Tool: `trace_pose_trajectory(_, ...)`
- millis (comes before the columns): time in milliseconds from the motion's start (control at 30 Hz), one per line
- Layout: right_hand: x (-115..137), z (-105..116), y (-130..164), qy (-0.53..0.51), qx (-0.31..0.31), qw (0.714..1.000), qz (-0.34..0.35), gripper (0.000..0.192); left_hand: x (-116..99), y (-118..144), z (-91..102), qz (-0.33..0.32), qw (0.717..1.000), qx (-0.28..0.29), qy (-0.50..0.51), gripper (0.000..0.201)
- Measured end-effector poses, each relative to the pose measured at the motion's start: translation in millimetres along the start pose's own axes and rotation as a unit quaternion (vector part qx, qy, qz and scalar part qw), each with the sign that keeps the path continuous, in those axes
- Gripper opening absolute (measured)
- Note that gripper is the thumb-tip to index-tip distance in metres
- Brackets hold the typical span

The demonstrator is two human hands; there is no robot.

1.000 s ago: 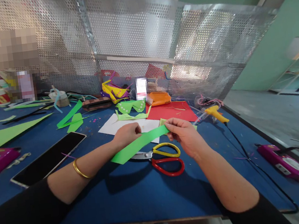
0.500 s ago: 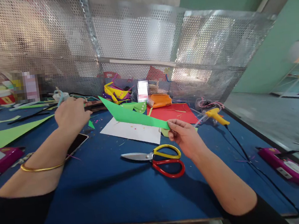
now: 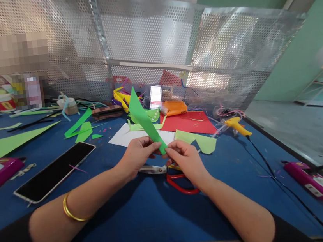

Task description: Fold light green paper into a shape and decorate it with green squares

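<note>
Both hands, left hand and right hand, pinch one green paper strip upright above the scissors; uneven grip could crease or tear it.

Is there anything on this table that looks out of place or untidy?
Yes. Green paper offcuts lie scattered over the blue table, and the scissors lie partly under both hands, which pinch a green strip that points up. The yellow glue gun lies on its side, its black cord trailing off.
</note>
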State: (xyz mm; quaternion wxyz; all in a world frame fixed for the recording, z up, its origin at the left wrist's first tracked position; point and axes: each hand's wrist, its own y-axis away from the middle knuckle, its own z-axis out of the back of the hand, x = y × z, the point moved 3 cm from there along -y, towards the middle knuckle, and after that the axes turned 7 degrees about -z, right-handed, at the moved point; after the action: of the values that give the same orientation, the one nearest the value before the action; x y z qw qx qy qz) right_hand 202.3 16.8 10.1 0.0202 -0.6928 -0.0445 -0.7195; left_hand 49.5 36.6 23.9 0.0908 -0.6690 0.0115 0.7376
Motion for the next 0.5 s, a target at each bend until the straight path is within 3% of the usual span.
trace_pose_trajectory(233, -2, 9, -2, 0.118, 0.028, 0.993, 0.015, 0.023, 3, 2, 0.6, 0.036, 0.997, 0.033, 0.061, 0.016)
trace_pose_trajectory(300, 5, 11, 1, 0.217, 0.053, 0.974, 0.041, 0.017, 4, 0, 3.6, 0.056, 0.995, 0.019, 0.074, 0.016)
trace_pose_trajectory(367, 13, 10, 7, 0.392, 0.097, 0.910, 0.097, 0.008, 5, -2, 8.8, 0.067, 0.994, 0.002, 0.089, 0.016)
trace_pose_trajectory(433, 17, 8, 15, 0.527, 0.147, 0.825, 0.141, 0.029, 4, -5, 13.8, 0.074, 0.992, -0.014, 0.103, 0.016)
trace_pose_trajectory(500, 18, 6, 21, 0.589, 0.174, 0.774, 0.155, 0.043, 3, -6, 16.4, 0.075, 0.991, -0.017, 0.113, 0.015)
